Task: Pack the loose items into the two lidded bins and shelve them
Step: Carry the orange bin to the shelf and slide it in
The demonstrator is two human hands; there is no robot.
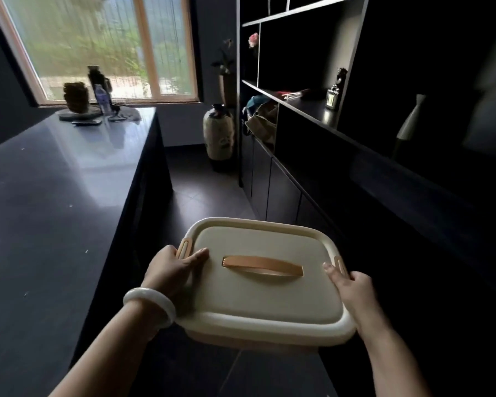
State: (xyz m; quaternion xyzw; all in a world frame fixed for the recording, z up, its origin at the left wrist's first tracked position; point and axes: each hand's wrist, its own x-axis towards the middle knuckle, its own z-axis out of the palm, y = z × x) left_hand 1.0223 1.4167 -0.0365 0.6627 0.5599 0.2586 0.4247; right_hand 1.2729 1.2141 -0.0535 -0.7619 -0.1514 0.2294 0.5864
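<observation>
A cream lidded bin (265, 296) with a tan handle on its lid is held in the air in front of me, above the dark floor. My left hand (171, 270) grips the bin's left end, thumb on the lid beside the tan latch. My right hand (352, 287) grips the right end, thumb on the lid near the other latch. The lid sits closed on the bin. Only this one bin is in view.
A dark shelf unit (312, 110) with open compartments and lower cabinet doors runs along the right. A dark counter (55, 196) lies on the left, with a water bottle (103, 98) and small items at its far end. A large vase (218, 134) stands on the floor ahead.
</observation>
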